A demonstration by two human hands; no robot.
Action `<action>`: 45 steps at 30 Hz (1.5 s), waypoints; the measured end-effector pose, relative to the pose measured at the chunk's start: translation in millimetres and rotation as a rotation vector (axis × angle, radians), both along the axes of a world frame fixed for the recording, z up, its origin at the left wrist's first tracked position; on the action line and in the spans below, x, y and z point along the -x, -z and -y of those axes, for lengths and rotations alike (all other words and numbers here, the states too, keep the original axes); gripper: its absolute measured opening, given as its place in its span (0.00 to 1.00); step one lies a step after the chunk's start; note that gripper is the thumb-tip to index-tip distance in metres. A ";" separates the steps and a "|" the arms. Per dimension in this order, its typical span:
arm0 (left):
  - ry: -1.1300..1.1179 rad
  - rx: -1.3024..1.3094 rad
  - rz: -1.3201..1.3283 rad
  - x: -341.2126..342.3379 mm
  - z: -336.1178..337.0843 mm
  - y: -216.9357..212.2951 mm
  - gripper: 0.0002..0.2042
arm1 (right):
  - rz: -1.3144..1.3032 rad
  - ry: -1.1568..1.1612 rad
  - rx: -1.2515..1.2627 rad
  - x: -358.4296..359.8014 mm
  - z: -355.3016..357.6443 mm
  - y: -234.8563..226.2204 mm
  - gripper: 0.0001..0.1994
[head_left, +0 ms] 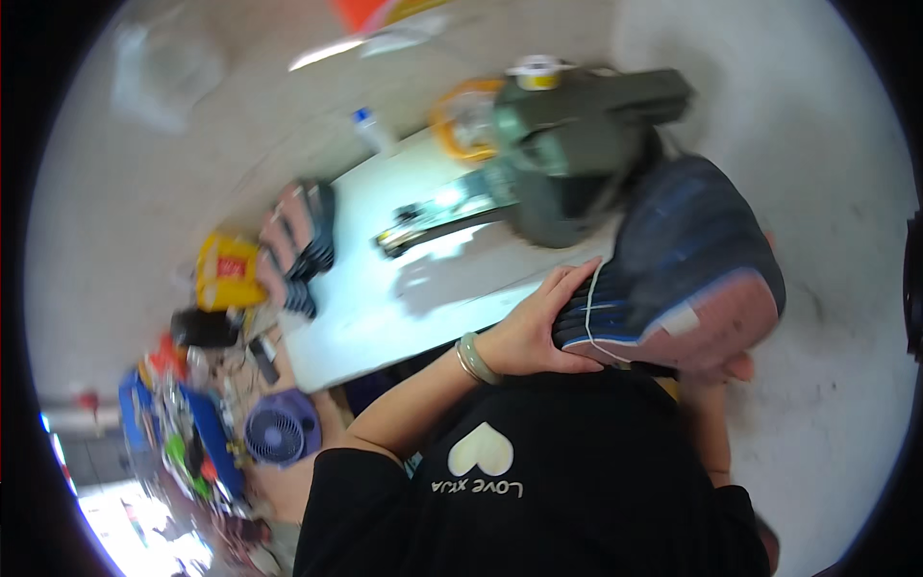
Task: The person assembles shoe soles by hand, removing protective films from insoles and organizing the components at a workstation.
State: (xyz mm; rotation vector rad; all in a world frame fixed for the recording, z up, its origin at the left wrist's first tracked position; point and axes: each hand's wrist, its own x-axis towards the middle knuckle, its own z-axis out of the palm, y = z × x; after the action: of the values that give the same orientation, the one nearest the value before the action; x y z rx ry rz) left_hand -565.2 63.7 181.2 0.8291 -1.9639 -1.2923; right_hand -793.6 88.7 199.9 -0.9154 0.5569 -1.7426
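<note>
Both left grip (532,330) and right grip (736,367) hold one tied stack (694,255).

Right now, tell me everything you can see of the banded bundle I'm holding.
The bundle stacks several thin, curved layers that look like fabric or foam: mostly dark blue, with a pink near end bearing a pale patch. A thin pale band crosses the layered left side. It slants near the green machine. The left hand grips its left end; the right hand, blurred, touches its lower edge.
</note>
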 end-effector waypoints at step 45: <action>-0.335 -1.060 0.027 -414.0 -131.3 84.3 0.47 | -0.917 -1.373 -0.175 -347.6 32.2 163.7 0.11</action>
State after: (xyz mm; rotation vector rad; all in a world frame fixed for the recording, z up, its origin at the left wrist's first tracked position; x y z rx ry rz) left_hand -151.2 195.1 97.0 1.5629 -0.9630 -2.0853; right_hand -446.1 56.5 36.2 -1.4431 0.4243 0.0027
